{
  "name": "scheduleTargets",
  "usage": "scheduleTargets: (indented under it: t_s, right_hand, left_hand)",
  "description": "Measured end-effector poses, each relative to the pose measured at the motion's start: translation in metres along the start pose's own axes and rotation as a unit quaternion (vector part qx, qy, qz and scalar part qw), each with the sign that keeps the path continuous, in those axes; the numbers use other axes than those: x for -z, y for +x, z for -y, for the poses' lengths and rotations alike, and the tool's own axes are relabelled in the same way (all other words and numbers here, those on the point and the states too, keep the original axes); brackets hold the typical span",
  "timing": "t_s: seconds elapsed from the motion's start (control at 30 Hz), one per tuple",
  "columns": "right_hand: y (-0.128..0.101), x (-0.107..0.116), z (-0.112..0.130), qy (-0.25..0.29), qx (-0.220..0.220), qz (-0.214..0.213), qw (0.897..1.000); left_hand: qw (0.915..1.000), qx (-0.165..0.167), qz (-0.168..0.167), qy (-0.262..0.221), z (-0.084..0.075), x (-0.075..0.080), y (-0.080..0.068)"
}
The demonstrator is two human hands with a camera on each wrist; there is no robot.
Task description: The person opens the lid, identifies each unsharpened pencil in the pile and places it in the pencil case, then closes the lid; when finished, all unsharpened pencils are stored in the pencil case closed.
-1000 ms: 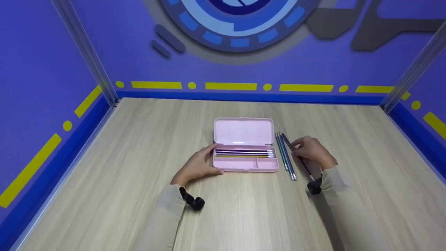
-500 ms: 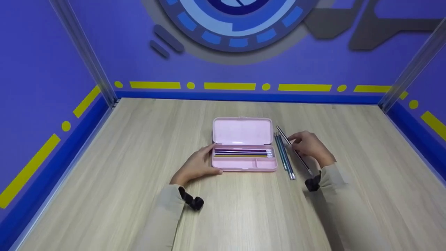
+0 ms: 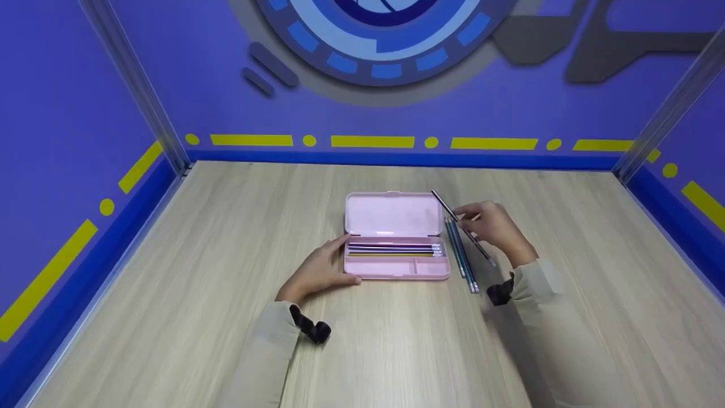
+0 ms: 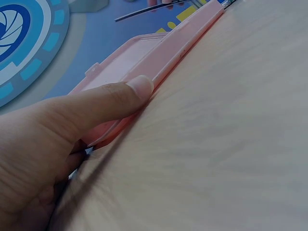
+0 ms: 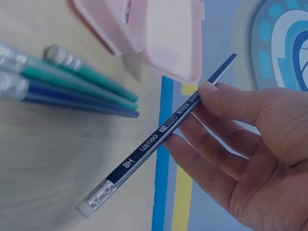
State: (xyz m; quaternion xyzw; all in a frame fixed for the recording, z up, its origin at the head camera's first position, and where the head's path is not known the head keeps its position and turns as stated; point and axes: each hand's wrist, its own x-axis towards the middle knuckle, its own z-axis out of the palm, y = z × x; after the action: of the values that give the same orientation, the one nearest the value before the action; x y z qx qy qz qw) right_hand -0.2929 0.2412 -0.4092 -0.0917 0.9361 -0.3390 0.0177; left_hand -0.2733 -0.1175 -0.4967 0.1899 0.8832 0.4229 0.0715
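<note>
An open pink pencil case (image 3: 379, 266) lies on the table, its lid tipped back. My left hand (image 3: 317, 266) holds its left end, the thumb along the front edge in the left wrist view; the other fingers are partly hidden. Between thumb and fingertips, my right hand (image 3: 494, 226) pinches a dark blue-and-silver pencil (image 5: 144, 146) marked HB, raised over the table at a slant. Its white eraser end points back toward me. Several pencils (image 3: 391, 249) lie side by side in the case's rear compartment, erasers to the right.
Just right of the case lie several loose green and blue pencils (image 3: 464, 260), eraser ends nearest me. Blue panels (image 3: 362, 122) with yellow marks border the wooden table (image 3: 385, 340) at the back and both sides.
My right hand has lifted the dark pencil off the table and carried it left and away from me, its far end now overlapping the lid's right edge. The left hand stays put.
</note>
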Motion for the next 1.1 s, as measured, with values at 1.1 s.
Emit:
scheduleTargets:
  t_s: [1.1]
  right_hand:
    - [0.019,-0.027,0.058,0.000,0.159,0.016,0.987]
  left_hand:
    - [1.0000,0.000,-0.002,-0.009,0.000,0.000,0.001]
